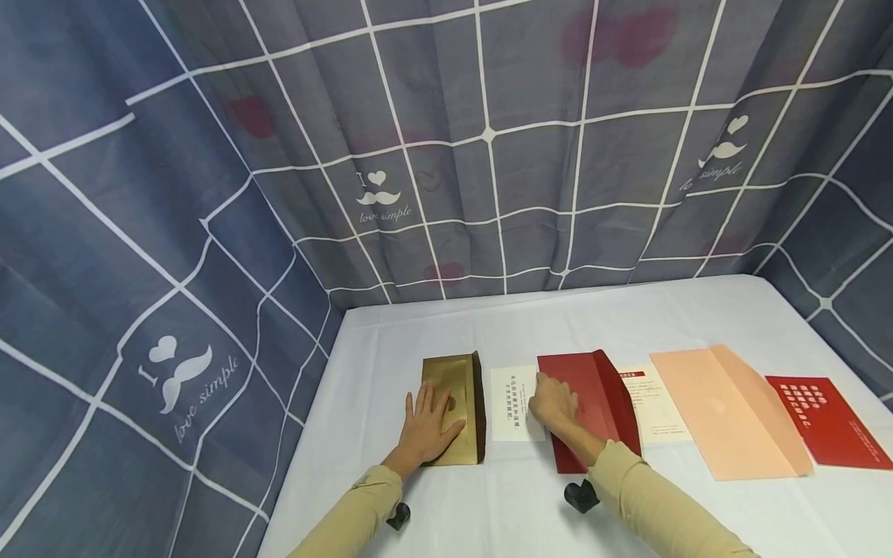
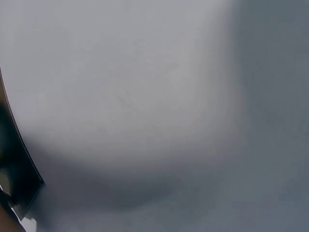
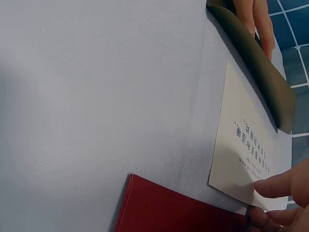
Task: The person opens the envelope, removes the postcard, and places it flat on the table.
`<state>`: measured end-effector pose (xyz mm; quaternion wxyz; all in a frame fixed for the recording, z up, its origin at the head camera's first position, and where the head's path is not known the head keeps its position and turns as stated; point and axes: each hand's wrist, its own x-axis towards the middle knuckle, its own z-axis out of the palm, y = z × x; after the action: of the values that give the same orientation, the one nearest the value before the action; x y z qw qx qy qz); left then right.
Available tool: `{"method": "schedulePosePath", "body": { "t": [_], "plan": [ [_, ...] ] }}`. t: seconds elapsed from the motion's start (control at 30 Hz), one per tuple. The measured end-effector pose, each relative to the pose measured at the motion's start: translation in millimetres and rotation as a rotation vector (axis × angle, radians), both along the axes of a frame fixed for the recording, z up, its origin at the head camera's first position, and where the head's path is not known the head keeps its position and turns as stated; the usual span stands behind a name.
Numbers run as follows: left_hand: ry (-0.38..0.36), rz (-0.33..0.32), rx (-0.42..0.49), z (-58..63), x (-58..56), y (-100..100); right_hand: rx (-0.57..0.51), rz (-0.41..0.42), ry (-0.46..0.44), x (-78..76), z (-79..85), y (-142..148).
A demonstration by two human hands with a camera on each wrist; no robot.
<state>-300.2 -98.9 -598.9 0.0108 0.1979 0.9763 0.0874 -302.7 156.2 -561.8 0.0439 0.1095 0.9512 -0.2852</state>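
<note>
My left hand (image 1: 425,426) rests spread on a gold envelope (image 1: 448,370), whose flap stands raised along its right side. Just right of that lies a white card (image 1: 504,411) printed with dark characters. At the card's right edge, my right hand (image 1: 554,401) pinches it with curled fingers; in the right wrist view the thumb (image 3: 275,186) lies on the card's face. Beneath that hand and forearm is a red envelope (image 1: 593,384) with its flap lifted on the right. Part of the gold envelope's flap (image 3: 263,72) shows in the right wrist view.
To the right lie a cream card (image 1: 659,411) with red print, a peach envelope (image 1: 725,418) with its flap open, and a red card (image 1: 837,426) with white characters. A white cloth (image 1: 418,329) covers the table. Grid-patterned curtains (image 1: 446,155) hang behind and at both sides.
</note>
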Motion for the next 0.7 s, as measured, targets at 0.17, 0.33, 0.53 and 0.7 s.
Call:
{"method": "schedulePosePath", "body": {
  "t": [0.17, 0.33, 0.53, 0.7],
  "plan": [
    [0.017, -0.011, -0.004, 2.9, 1.6, 5.2, 0.029, 0.018, 0.022, 1.4, -0.3, 0.9],
    [0.029, -0.006, -0.005, 3.9, 2.5, 7.2, 0.036, 0.031, 0.039, 1.1, -1.3, 0.8],
    [0.040, -0.009, -0.003, 2.6, 3.4, 7.7, 0.038, 0.027, 0.056, 2.2, -2.2, 1.1],
    [0.053, -0.026, 0.018, 1.6, 4.0, 7.8, 0.021, 0.028, 0.075, 5.5, -2.7, 1.0]
  ]
}}
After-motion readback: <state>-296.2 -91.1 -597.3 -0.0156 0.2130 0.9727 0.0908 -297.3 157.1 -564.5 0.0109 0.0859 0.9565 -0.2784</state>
